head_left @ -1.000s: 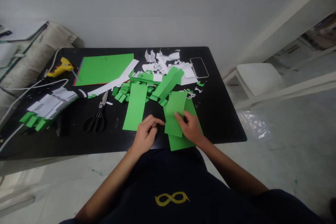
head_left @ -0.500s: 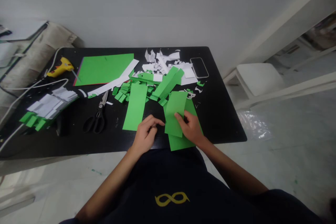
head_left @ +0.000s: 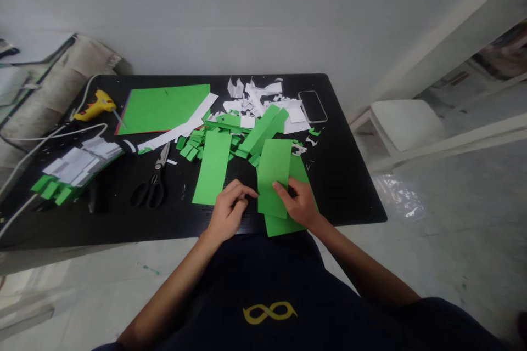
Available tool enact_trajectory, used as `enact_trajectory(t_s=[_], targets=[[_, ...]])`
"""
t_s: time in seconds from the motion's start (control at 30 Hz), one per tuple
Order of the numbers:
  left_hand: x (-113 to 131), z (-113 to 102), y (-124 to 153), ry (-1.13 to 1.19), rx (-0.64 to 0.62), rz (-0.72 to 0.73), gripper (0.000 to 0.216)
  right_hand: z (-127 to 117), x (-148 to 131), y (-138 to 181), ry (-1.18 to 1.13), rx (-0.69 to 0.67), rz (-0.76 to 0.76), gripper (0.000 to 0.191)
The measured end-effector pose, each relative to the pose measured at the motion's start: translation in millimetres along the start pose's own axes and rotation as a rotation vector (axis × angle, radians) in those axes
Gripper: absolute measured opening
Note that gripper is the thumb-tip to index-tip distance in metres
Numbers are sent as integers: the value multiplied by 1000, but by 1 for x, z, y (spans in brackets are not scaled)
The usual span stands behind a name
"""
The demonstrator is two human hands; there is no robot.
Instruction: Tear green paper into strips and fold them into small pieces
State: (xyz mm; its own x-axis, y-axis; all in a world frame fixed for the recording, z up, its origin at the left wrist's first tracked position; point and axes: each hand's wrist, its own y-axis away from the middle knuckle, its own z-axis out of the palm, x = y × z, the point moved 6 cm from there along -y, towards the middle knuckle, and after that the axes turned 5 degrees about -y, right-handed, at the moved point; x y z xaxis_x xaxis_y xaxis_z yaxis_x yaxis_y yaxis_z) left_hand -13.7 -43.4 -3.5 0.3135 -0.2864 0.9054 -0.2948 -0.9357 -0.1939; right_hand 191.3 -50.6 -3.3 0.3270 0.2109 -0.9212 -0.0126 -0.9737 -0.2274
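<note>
My right hand (head_left: 302,203) pinches a green paper strip (head_left: 273,170), its thumb on the face and the other fingers behind. Under that strip is a larger green sheet (head_left: 302,175), partly hidden by the strip and the hand. My left hand (head_left: 230,209) holds nothing; its fingers are loosely bent, thumb apart, and the index finger points at the strip's left edge. Whether that fingertip touches the edge I cannot tell. Just beyond the left hand, another green strip (head_left: 213,167) lies flat on the black table (head_left: 341,186).
Folded green pieces (head_left: 191,148) and white paper scraps (head_left: 255,96) are heaped behind the strips. To the left lie black-handled scissors (head_left: 152,186), a yellow glue gun (head_left: 96,105), green sheets (head_left: 164,107) and a white-and-green paper construction (head_left: 80,164). A phone-shaped object (head_left: 313,107) lies at back right.
The strip in my right hand has tilted slightly, its top edge now a little farther up and its lower edge a little lower. My left hand has barely moved.
</note>
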Motion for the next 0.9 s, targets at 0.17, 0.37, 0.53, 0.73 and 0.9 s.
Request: enact_trajectory(t_s=[0.17, 0.37, 0.53, 0.73, 0.9], targets=[[-14, 1, 1, 229, 71, -241, 23, 3, -17, 2, -22, -92, -56, 52], [0, -1, -4, 448, 66, -262, 42, 15, -31, 6, -120, -263, -4, 48], [3, -4, -3, 351, 89, -289, 50, 17, -27, 7, -142, -304, 92, 50], [-2, -6, 1, 208, -46, -272, 56, 14, -17, 3, -391, -113, 280, 38], [-3, -8, 3, 377, -84, -254, 54, 14, -25, 2, -386, -55, 272, 33]])
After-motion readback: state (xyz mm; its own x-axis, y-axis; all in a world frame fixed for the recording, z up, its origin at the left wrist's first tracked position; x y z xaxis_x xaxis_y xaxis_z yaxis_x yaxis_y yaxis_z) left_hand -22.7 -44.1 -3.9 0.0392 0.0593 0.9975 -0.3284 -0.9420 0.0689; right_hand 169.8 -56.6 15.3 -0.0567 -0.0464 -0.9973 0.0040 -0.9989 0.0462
